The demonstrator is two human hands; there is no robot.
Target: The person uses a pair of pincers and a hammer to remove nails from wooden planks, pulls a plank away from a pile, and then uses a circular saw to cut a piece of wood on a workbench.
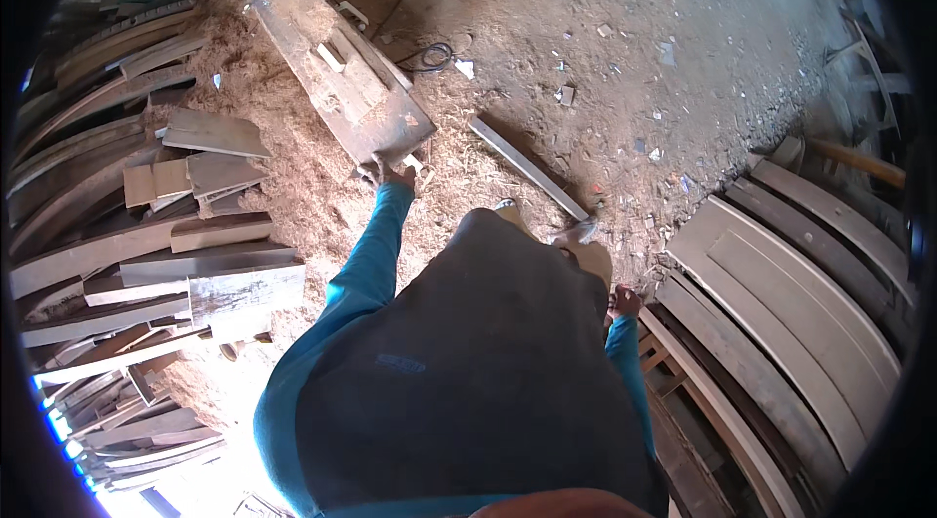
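A long, worn plank is held at its near end, over a floor deep in sawdust.

At the far left, stacks of curved boards and loose offcuts are seen lying on the sawdust floor. Next, the left hand is stretched forward and its grip is closed on the near end of the long plank, which runs away toward the upper left. The plank is judged heavy, stiff and rough-faced, unlikely to slip but awkward from one end, so a second hold further along is thought wise. A thin pale strip lies on the floor just right of it. The right hand hangs low beside the body, near bent slats; whether its grip is closed cannot be told.
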